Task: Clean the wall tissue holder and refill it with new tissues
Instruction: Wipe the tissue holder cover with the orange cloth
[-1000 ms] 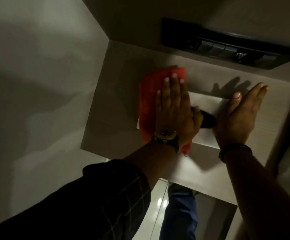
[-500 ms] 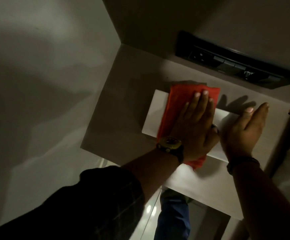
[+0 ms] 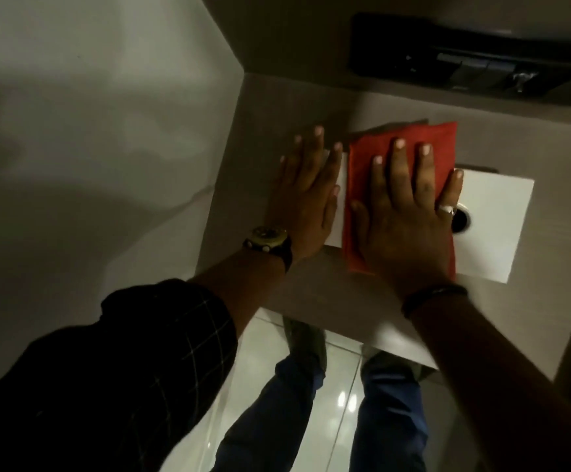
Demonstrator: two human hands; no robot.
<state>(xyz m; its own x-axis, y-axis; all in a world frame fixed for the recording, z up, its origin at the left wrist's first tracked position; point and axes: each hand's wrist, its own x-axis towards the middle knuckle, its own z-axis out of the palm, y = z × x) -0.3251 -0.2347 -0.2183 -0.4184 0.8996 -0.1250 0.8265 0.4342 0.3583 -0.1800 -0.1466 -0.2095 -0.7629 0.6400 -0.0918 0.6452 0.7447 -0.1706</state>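
Now tissue holder (image 3: 492, 229) lies crosswise (opening outward) under cloth (image 3: 410, 137).

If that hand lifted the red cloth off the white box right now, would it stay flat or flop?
Probably flop: the red cloth looks thin and folded, lying flat only under the right hand. It likely weighs little and slides easily, since the white box beneath looks smooth and glossy.

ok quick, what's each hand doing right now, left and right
Left hand: open, flat on the left end of the white tissue holder, holding nothing.
Right hand: open, palm pressing the red cloth onto the holder.
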